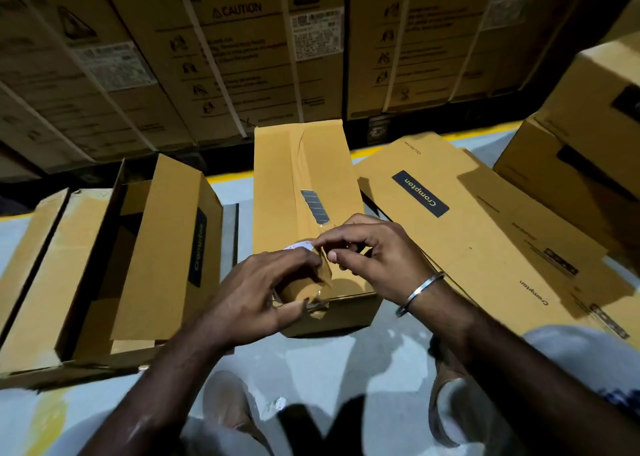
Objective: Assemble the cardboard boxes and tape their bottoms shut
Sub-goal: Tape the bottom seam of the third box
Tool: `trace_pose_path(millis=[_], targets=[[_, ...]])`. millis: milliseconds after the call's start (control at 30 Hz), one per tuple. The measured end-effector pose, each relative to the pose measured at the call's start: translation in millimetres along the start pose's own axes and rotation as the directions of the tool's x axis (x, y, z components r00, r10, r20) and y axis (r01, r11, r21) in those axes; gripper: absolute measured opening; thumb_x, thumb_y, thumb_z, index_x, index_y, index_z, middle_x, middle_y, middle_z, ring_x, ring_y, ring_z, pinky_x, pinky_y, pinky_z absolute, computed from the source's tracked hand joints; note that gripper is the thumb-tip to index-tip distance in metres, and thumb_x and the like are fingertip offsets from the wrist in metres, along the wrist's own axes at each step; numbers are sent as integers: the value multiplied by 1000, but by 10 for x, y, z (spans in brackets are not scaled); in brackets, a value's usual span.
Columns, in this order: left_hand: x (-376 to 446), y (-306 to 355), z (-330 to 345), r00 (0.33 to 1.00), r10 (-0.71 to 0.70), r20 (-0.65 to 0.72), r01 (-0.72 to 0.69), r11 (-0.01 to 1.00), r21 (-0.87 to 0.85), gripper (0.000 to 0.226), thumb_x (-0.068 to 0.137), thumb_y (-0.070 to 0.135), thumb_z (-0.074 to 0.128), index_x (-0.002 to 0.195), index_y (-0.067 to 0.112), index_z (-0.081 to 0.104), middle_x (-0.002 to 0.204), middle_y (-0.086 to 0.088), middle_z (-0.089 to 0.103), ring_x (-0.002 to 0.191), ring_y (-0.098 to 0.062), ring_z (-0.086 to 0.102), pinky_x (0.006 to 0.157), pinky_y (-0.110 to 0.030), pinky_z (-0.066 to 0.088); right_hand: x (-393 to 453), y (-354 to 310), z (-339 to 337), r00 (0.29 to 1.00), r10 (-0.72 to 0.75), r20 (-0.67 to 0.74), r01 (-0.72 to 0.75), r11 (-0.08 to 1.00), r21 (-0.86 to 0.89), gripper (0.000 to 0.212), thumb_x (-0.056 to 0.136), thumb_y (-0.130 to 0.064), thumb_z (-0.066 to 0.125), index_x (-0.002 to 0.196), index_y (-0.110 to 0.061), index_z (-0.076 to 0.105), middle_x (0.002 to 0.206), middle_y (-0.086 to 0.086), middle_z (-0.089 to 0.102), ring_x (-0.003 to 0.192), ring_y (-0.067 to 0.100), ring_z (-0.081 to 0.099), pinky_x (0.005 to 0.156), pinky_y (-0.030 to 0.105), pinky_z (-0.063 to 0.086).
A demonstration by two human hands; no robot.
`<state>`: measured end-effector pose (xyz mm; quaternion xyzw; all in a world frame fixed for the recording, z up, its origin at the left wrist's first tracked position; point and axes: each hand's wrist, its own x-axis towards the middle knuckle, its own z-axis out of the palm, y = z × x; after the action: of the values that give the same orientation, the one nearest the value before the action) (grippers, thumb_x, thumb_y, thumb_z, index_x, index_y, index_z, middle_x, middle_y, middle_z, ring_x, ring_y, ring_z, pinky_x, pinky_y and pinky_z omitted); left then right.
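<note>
A person looks down at 2 bare hands working over a tall cardboard box [294,178] that stands on a pale floor [346,358]. The left hand [256,292] curls around a roll of brown tape [301,291], thumb under it and fingers over the top, at the box's near edge. The right hand [370,251] sits just beside it, its thumb and first finger pinching the loose end of the tape right above the roll; the other fingers are loosely curled. A silver bangle [420,291] circles the right wrist. A strip of tape already runs down the middle seam of the box, beyond the fingertips.

To the left of the left hand lies an open box [166,247] with its flaps spread. To the right of the right hand, a flattened box [485,233] printed "Crompton" leans partly under the wrist. Farther right stands another box [581,164]. Beyond all the fingers rises a wall of large strapped cartons [214,57] marked "CAUTION". A yellow line [367,154] on the floor runs in front of them.
</note>
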<state>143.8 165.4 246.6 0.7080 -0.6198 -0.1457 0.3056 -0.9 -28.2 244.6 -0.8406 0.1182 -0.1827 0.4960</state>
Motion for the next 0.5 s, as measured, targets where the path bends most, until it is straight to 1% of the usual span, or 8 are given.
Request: trace_pose_path(millis=[100, 200, 333, 400, 433, 500], targets=[[6, -12, 12, 1000, -17, 22, 18, 999, -40, 49, 80, 22, 74, 124, 34, 58, 112, 18, 66, 94, -9, 65, 72, -38, 56, 26, -17, 14, 998, -53, -30, 52, 998, -31, 23, 88, -6, 75, 100, -24, 82, 91, -7, 68, 78, 16, 64, 70, 23, 50], [8, -21, 19, 999, -32, 35, 35, 996, -79, 48, 81, 19, 75, 124, 33, 58, 108, 17, 66, 92, -10, 65, 70, -38, 55, 45, -15, 30, 994, -95, -61, 91, 993, -72, 18, 88, -7, 76, 94, -23, 81, 90, -9, 69, 82, 14, 64, 70, 21, 49], [-6, -34, 10, 998, -60, 32, 63, 991, -114, 47, 82, 21, 74, 125, 31, 60, 110, 19, 65, 93, -9, 65, 71, -29, 53, 69, 20, 47, 991, -103, -84, 94, 990, -103, 15, 88, -7, 74, 91, -21, 79, 90, -9, 68, 81, 13, 64, 70, 23, 50], [-2, -47, -13, 997, -72, 28, 75, 991, -115, 45, 82, 22, 74, 124, 31, 60, 109, 19, 65, 92, -9, 65, 70, -32, 54, 68, 32, 56, 991, -118, -62, 108, 984, -144, 15, 90, -7, 72, 92, -20, 77, 91, -9, 67, 82, 12, 63, 70, 23, 49], [-1, -54, -25, 997, -75, 29, 78, 990, -115, 45, 82, 23, 73, 123, 31, 60, 108, 19, 65, 91, -10, 65, 70, -35, 55, 67, 37, 61, 991, -127, -43, 118, 978, -169, 14, 91, -7, 71, 92, -21, 76, 92, -9, 66, 83, 12, 62, 69, 25, 49], [-4, -65, -38, 996, -76, 39, 79, 991, -110, 44, 82, 24, 73, 123, 33, 59, 108, 18, 65, 92, -9, 65, 70, -34, 55, 61, 47, 53, 991, -133, -9, 128, 966, -227, 15, 93, -10, 67, 94, -24, 72, 94, -11, 63, 84, 12, 60, 69, 33, 51]])
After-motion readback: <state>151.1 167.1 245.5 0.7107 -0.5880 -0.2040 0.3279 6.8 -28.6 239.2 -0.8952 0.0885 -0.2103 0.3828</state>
